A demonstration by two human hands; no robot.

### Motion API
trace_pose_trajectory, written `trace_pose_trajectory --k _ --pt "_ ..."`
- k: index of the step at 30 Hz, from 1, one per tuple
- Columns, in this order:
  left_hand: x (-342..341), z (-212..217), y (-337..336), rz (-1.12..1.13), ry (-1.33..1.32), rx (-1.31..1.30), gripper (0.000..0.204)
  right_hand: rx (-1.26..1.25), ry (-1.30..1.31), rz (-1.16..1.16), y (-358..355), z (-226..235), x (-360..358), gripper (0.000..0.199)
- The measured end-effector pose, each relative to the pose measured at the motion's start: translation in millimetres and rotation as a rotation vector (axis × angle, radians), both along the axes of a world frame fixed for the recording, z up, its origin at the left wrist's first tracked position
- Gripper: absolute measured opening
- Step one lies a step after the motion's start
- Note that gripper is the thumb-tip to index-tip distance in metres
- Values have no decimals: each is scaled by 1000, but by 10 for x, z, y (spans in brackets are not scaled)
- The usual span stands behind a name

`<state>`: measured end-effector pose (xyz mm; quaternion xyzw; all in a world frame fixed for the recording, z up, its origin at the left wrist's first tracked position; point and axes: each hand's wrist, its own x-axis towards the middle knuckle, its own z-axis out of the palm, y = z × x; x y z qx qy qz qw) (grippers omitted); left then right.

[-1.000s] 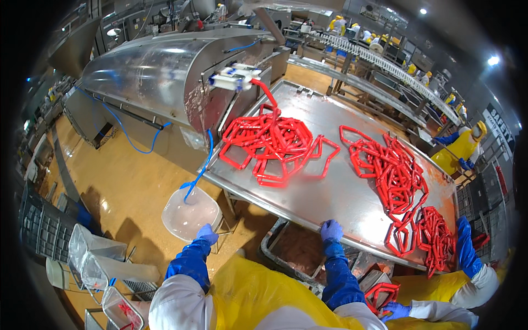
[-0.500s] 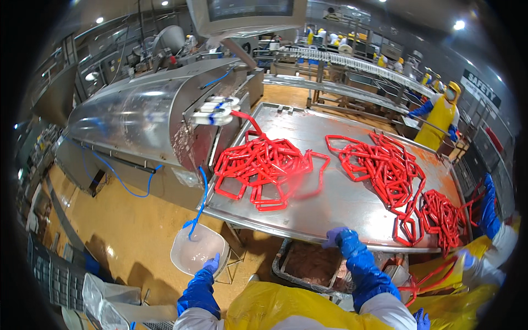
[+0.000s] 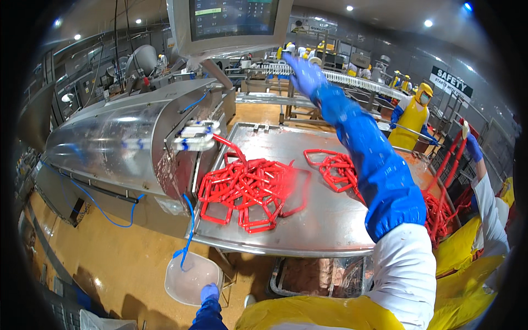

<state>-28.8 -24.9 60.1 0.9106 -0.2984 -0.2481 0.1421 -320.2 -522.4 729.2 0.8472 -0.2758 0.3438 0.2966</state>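
My right hand [image 3: 306, 75], in a purple glove with a blue sleeve, is raised high over the far side of the steel table [image 3: 264, 137]. Its fingers stretch out beside the lower right edge of a screen [image 3: 234, 21], with nothing in them. At the bottom, my left hand [image 3: 209, 292] hangs by the rim of a white tub [image 3: 190, 280]; its finger pose is hard to make out. On the table, a heap of red linked sausages [image 3: 247, 190] lies under the machine's white outlet [image 3: 195, 136]. My right arm partly hides a second sausage pile [image 3: 336, 169].
A large steel machine [image 3: 113, 140] stands at left, a blue hose [image 3: 190, 225] hanging from it into the tub. Under the table is a bin of ground meat [image 3: 305, 275]. At right, a co-worker's raised hand [image 3: 473, 146] holds sausage links; another person [image 3: 412, 121] stands beyond.
My right hand has risen from the table's near edge toward the screen. My left hand has dropped lower beside the tub. The view has tilted up, and the co-worker's hand at right has lifted links.
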Motion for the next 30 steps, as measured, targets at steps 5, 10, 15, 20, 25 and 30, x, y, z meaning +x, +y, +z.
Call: trace_pose_trajectory --k 5,10,15,20,25,30 --pt "-37 -105 -94 27 -96 -5 48 5 -237 -153 -531 1073 562 61" --pt "41 -147 51 40 -226 -18 40 42 -390 -127 -604 1370 1218 64" --pt "1 -142 8 -148 -221 -15 40 69 -391 -149 -844 1483 1192 67" --pt "191 -436 -141 -135 -52 14 42 -48 -423 96 -757 1215 918 47" --pt "989 -806 440 496 1714 -791 39 1220 -145 465 905 -1780 1160 10" --pt "-396 898 -916 65 1598 -403 32 2148 -145 650 1941 -5787 164 14"
